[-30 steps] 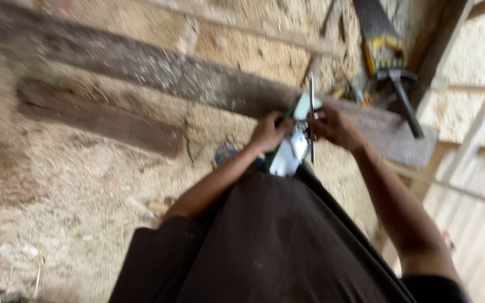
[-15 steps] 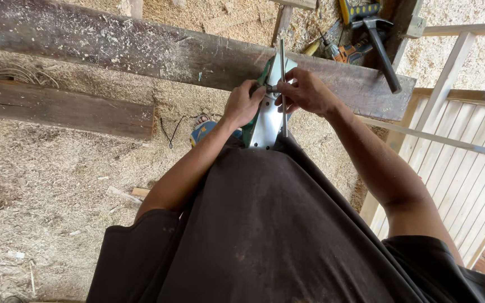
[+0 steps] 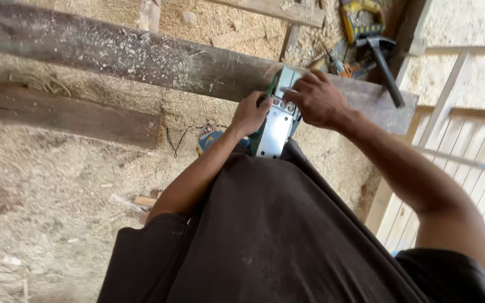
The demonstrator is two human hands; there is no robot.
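Planer's point(image 3: 275, 130) flipped sole-up against the beam point(image 3: 141, 56): left hand point(image 3: 249, 114) grips its side, right hand's point(image 3: 316, 101) fingers pinch at the blade end. Looks mid-adjustment, nowhere near finished.

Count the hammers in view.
1. A dark hammer lies at the top right, past the end of the big beam, beyond the right hand. Others may be hidden among the cluttered tools there.
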